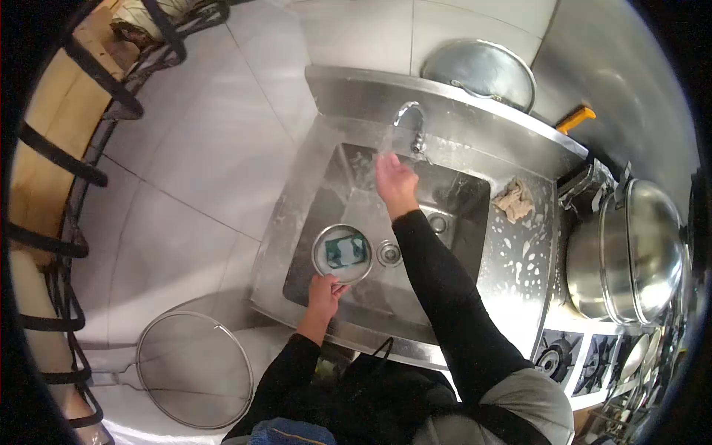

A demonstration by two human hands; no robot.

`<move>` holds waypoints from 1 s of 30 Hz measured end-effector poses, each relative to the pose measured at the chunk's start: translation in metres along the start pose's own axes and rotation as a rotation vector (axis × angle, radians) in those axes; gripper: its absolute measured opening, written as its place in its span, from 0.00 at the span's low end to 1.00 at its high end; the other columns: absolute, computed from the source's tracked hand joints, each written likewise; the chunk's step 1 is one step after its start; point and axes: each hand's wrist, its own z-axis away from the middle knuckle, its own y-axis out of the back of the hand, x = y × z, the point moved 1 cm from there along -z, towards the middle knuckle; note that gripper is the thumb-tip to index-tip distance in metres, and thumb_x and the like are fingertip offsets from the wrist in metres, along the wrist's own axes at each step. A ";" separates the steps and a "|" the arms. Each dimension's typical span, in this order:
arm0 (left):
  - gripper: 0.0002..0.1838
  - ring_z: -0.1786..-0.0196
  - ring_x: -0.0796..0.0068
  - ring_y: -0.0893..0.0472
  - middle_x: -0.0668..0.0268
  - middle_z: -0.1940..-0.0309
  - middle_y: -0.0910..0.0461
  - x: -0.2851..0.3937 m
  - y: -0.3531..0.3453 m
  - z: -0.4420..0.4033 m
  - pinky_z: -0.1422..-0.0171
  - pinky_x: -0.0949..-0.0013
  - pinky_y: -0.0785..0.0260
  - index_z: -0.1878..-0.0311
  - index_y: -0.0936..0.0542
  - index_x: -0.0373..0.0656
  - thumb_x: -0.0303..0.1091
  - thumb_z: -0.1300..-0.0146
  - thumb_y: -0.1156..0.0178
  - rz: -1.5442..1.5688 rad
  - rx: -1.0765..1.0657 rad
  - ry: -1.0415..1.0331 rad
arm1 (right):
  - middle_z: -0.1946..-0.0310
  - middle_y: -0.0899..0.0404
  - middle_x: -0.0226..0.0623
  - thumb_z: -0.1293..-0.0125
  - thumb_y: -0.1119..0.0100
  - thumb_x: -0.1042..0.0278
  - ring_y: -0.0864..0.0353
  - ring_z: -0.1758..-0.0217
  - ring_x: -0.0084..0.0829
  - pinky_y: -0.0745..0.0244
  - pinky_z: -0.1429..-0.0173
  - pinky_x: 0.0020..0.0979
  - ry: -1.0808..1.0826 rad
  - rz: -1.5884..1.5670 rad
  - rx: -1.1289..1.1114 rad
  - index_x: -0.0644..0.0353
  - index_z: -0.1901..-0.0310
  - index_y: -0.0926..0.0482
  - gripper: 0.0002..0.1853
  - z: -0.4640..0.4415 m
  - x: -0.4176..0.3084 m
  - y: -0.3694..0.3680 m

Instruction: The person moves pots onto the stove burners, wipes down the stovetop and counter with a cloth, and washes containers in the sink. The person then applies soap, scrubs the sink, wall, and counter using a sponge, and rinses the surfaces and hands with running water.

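Note:
My left hand (322, 298) grips the near rim of a round, shallow metal bowl (316, 261) over the left side of the sink (314, 215). Inside the bowl lies a green scouring pad (347, 251) with whitish foam on it. Beneath the curved faucet (420, 137), my right hand (395, 180) reaches into the falling water. Its fingers point toward the back wall, and nothing shows in it.
A crumpled cloth (514, 200) lies on the wet counter right of the sink. Beyond it are a large steel pot (623, 256) and gas burners (552, 360). A lid (482, 73) leans behind the sink. At the lower left is a round mesh strainer (194, 369).

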 end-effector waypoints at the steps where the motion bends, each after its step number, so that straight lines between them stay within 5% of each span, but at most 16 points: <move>1: 0.23 0.49 0.59 0.18 0.57 0.49 0.22 -0.007 0.005 -0.004 0.40 0.48 0.22 0.42 0.30 0.38 0.21 0.43 0.46 -0.008 -0.022 -0.005 | 0.32 0.31 0.48 0.23 0.69 0.59 0.34 0.29 0.50 0.40 0.24 0.50 0.039 0.035 0.016 0.70 0.30 0.39 0.28 0.009 0.004 -0.006; 6: 0.24 0.49 0.60 0.18 0.57 0.49 0.22 0.013 -0.015 0.009 0.41 0.49 0.23 0.41 0.29 0.39 0.22 0.44 0.45 -0.035 -0.023 0.007 | 0.43 0.24 0.43 0.23 0.62 0.56 0.27 0.36 0.44 0.28 0.32 0.44 -0.012 0.113 -0.074 0.70 0.38 0.31 0.25 -0.044 -0.008 -0.042; 9: 0.24 0.50 0.60 0.18 0.57 0.49 0.21 0.008 -0.002 0.005 0.41 0.49 0.23 0.41 0.29 0.39 0.22 0.44 0.45 -0.011 -0.044 -0.004 | 0.60 0.19 0.43 0.29 0.57 0.68 0.18 0.57 0.34 0.18 0.53 0.34 0.203 0.056 -0.056 0.69 0.57 0.23 0.14 -0.019 -0.040 -0.079; 10: 0.24 0.50 0.60 0.18 0.57 0.49 0.21 0.007 -0.002 0.003 0.41 0.49 0.23 0.41 0.29 0.39 0.22 0.44 0.45 -0.002 -0.048 -0.006 | 0.67 0.21 0.42 0.30 0.59 0.73 0.19 0.67 0.35 0.17 0.59 0.32 0.082 0.034 -0.123 0.69 0.62 0.24 0.12 -0.015 -0.042 -0.059; 11: 0.24 0.51 0.61 0.17 0.58 0.49 0.21 0.006 -0.002 0.001 0.41 0.49 0.23 0.41 0.29 0.40 0.22 0.44 0.45 0.020 -0.029 0.010 | 0.63 0.24 0.41 0.29 0.63 0.77 0.21 0.61 0.33 0.17 0.50 0.40 -0.022 0.232 -0.130 0.69 0.57 0.28 0.11 -0.013 -0.040 -0.041; 13: 0.25 0.52 0.61 0.17 0.59 0.50 0.20 0.010 0.000 0.000 0.41 0.49 0.22 0.41 0.29 0.41 0.22 0.44 0.45 0.044 0.002 0.019 | 0.67 0.22 0.39 0.27 0.57 0.74 0.19 0.67 0.34 0.18 0.56 0.30 0.095 0.630 -0.020 0.69 0.56 0.24 0.11 0.034 -0.028 -0.056; 15: 0.24 0.53 0.62 0.16 0.60 0.51 0.20 0.014 0.001 0.008 0.42 0.48 0.22 0.42 0.28 0.43 0.22 0.44 0.45 0.058 0.013 0.017 | 0.64 0.19 0.43 0.25 0.51 0.67 0.18 0.65 0.40 0.19 0.53 0.36 0.815 1.473 -0.298 0.65 0.54 0.22 0.11 0.028 -0.051 -0.075; 16: 0.24 0.53 0.62 0.16 0.60 0.51 0.20 0.009 0.009 0.004 0.42 0.48 0.22 0.42 0.28 0.43 0.22 0.44 0.45 0.063 0.021 0.009 | 0.63 0.17 0.45 0.24 0.50 0.62 0.17 0.63 0.44 0.20 0.50 0.40 1.372 1.656 -0.532 0.63 0.53 0.21 0.13 0.037 -0.058 -0.103; 18: 0.23 0.54 0.64 0.16 0.61 0.53 0.19 -0.002 0.025 -0.014 0.42 0.47 0.22 0.43 0.27 0.44 0.22 0.44 0.44 -0.034 0.087 0.011 | 0.62 0.16 0.47 0.23 0.49 0.57 0.16 0.60 0.49 0.21 0.47 0.44 1.972 1.727 -0.793 0.60 0.52 0.20 0.15 0.034 -0.061 -0.145; 20: 0.22 0.55 0.64 0.16 0.62 0.54 0.20 0.007 0.017 -0.009 0.43 0.47 0.22 0.44 0.27 0.44 0.22 0.44 0.44 -0.018 0.073 0.004 | 0.59 0.16 0.53 0.23 0.52 0.55 0.18 0.52 0.54 0.25 0.42 0.49 1.414 2.078 -1.113 0.58 0.50 0.19 0.17 0.008 -0.055 -0.165; 21: 0.21 0.55 0.65 0.16 0.62 0.55 0.20 0.009 0.013 -0.003 0.44 0.48 0.21 0.45 0.27 0.44 0.21 0.44 0.44 -0.006 0.057 0.013 | 0.59 0.16 0.53 0.23 0.52 0.55 0.18 0.52 0.54 0.25 0.42 0.49 1.405 2.078 -1.117 0.58 0.50 0.19 0.17 -0.003 -0.047 -0.178; 23: 0.23 0.55 0.62 0.18 0.62 0.55 0.22 0.013 0.005 0.005 0.45 0.47 0.21 0.45 0.28 0.45 0.21 0.45 0.44 0.030 0.052 0.015 | 0.57 0.17 0.53 0.23 0.53 0.51 0.18 0.49 0.54 0.25 0.43 0.49 1.258 2.512 -0.694 0.56 0.48 0.18 0.20 -0.025 -0.032 -0.198; 26: 0.24 0.54 0.58 0.19 0.61 0.54 0.23 0.009 0.011 -0.004 0.46 0.46 0.20 0.45 0.29 0.45 0.21 0.47 0.43 0.048 0.050 0.016 | 0.58 0.16 0.52 0.23 0.54 0.53 0.18 0.50 0.55 0.25 0.44 0.49 1.255 2.546 -0.470 0.56 0.48 0.17 0.19 -0.036 -0.012 -0.197; 29: 0.21 0.53 0.60 0.18 0.60 0.54 0.22 0.011 0.013 -0.001 0.46 0.48 0.20 0.46 0.29 0.44 0.21 0.45 0.43 0.033 0.071 0.022 | 0.58 0.16 0.50 0.23 0.54 0.55 0.18 0.51 0.55 0.23 0.48 0.48 1.280 2.381 -0.675 0.56 0.49 0.17 0.18 -0.007 -0.023 -0.180; 30: 0.19 0.54 0.63 0.17 0.61 0.54 0.20 0.012 0.012 0.000 0.46 0.50 0.20 0.46 0.28 0.43 0.22 0.42 0.43 0.030 0.071 0.019 | 0.56 0.16 0.50 0.24 0.52 0.52 0.17 0.53 0.50 0.22 0.49 0.43 1.143 2.303 -0.741 0.54 0.49 0.16 0.19 0.015 -0.035 -0.174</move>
